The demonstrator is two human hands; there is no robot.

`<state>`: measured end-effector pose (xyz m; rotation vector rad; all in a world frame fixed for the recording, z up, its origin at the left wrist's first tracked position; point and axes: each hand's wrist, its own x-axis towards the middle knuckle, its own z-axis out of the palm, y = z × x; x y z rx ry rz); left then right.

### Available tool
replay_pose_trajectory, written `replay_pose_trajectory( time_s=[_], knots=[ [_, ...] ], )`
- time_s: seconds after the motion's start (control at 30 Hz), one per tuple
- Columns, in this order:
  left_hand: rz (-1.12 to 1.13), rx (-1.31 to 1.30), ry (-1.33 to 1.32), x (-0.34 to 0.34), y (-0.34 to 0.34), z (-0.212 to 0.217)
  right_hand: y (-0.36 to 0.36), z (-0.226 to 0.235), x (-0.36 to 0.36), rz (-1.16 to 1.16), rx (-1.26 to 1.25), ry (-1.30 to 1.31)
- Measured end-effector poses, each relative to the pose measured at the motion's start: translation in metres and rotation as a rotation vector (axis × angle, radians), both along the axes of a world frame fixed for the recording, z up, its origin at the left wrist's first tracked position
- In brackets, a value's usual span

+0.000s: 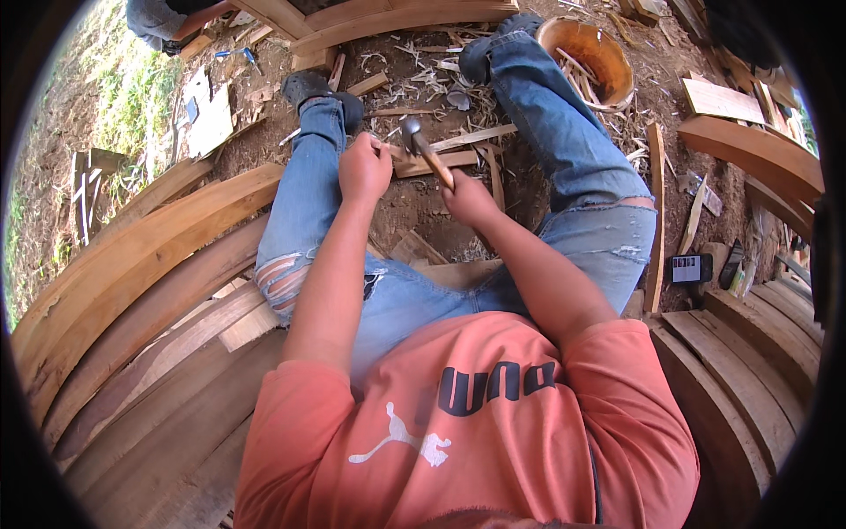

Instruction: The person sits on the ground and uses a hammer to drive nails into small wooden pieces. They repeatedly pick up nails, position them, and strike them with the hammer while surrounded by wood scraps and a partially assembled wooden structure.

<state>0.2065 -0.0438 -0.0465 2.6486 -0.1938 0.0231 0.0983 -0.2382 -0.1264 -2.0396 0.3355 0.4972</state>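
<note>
While the right hand (470, 199) grips a hammer (426, 152), the left hand (366, 169) curls, contents unclear

In the middle of the frame, two hands of the wearer are counted: one left hand (366, 169) and one right hand (471, 197). One hammer (431, 160) is also found there. Toward the upper edge, two dark shoes (308, 87) can be counted. In the upper right, one round container (614, 66) is seen. In the upper left, one blue tool (236, 55) is noted, and one other person (157, 18) is partly shown. At the right, one phone (690, 268) is counted. At the left, at least four long wooden pieces (145, 231) can be distinguished. The shavings (412, 78) are too many to be counted.
</note>
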Motion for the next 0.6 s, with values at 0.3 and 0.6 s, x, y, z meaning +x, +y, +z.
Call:
replay_pose_trajectory(
  time_s=[0.3,0.6],
  knots=[
    [0.026,0.018,0.004,-0.001,-0.001,-0.001,0.002,0.025,0.002,-0.035,0.015,-0.112],
    [0.036,-0.014,0.003,-0.001,0.0,-0.002,0.005,0.032,0.0,-0.052,0.002,-0.212]
  ],
)
